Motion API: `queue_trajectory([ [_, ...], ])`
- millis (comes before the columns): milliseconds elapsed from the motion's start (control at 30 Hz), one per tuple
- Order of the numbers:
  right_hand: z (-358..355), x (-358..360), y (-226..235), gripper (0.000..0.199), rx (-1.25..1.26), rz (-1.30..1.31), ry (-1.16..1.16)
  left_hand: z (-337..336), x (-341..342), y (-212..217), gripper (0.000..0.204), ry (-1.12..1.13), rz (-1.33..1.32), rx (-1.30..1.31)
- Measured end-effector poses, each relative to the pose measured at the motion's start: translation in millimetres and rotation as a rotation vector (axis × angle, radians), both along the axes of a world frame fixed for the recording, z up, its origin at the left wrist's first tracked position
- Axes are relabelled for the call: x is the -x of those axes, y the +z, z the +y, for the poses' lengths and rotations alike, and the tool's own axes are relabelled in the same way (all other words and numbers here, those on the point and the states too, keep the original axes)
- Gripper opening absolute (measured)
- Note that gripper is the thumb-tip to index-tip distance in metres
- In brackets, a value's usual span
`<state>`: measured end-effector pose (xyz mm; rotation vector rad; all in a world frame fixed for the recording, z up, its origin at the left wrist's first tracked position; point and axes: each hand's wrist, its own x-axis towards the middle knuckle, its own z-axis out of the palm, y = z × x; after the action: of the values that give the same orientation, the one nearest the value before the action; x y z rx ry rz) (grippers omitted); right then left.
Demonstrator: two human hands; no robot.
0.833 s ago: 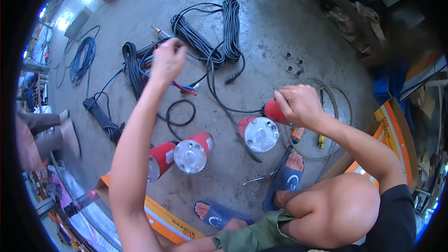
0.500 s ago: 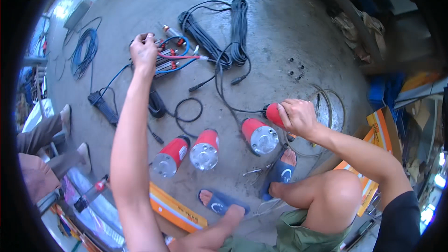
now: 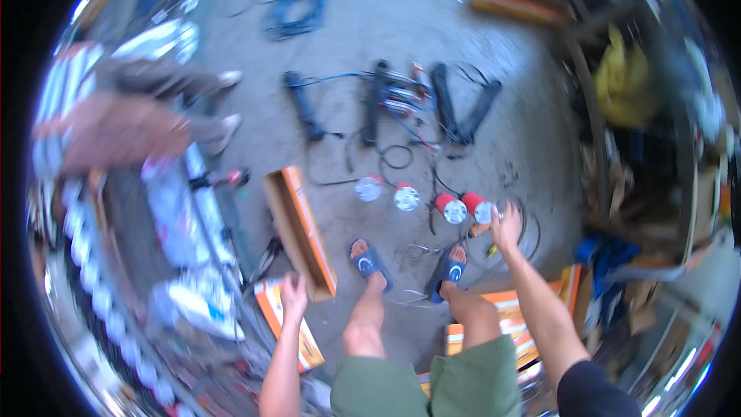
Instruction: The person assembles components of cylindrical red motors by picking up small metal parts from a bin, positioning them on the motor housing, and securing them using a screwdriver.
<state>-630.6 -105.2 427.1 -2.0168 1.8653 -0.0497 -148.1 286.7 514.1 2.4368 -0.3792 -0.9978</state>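
Red cylinder (image 3: 472,204), end of the row, right part of the floor (image 3: 401,235), silver end facing the person; lying or standing, can't tell from where I am. Right hand (image 3: 506,225) at its right side, fingers look spread; contact unclear, blur. Next red cylinder (image 3: 448,205) just beside it: a sideways bump could roll or tip one into the other. Dark cable (image 3: 441,179) trails toward that pair; a snag could drag them. Left hand (image 3: 293,296) well apart, near the floor's left edge, over an orange-and-white box (image 3: 310,346), fingers look curled; gripping or not, can't tell. Open box (image 3: 314,224) just beyond; a careless swing could shove it. Cable bundles (image 3: 376,104) farther out, blue coil (image 3: 297,14) beyond.
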Motion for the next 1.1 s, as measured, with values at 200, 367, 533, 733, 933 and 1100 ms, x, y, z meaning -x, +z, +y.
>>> queue_trajectory([
  [200, 48, 12, 222, 0.046, -0.379, 0.071, 0.424, 403, 199, 273, 0.03, 0.692, -0.089, -0.74],
  [367, 42, 20, 343, 0.036, -0.56, 0.236, 0.595, 497, 450, 327, 0.019, 1.567, -0.001, -0.552],
  [533, 30, -43, 365, 0.018, -0.7, 0.395, 0.622, 425, 612, 293, 0.026, 2.035, 0.238, -0.096],
  [733, 102, -237, 341, 0.024, 0.005, 0.02, 1.533, 409, 635, 253, 0.027, 2.181, 0.514, 0.142],
  [933, 391, -427, 310, 0.036, 0.147, -0.069, 1.775, 541, 586, 295, 0.032, 2.398, 0.026, 0.686],
  [1100, 749, -426, 369, 0.035, -0.245, 0.027, 1.992, 597, 639, 309, 0.029, 2.482, -0.221, 0.663],
])
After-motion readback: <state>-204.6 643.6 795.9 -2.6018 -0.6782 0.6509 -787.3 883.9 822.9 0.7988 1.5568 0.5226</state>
